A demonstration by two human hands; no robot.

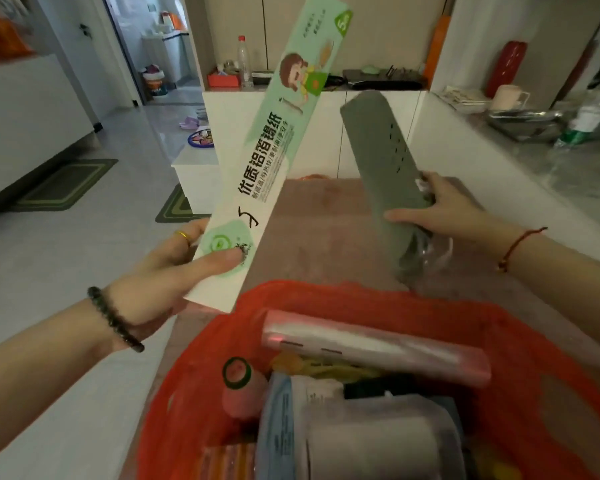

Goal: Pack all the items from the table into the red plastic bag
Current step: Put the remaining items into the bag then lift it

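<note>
Left hand (160, 275) fingers clamped on foil box (271, 133), right hand (444, 206) gripping grey, perhaps plastic, case (378, 147)

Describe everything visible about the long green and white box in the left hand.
The foil box is a long, slim carton, seemingly cardboard, mint green along its upper part and white toward the held end, printed with bold black Chinese characters, a cartoon figure and a handwritten mark. It looks closed and undamaged. It tilts up and away to the right, lifted above the red plastic bag. Only the left hand touches it, thumb on its face, fingers behind.
</note>
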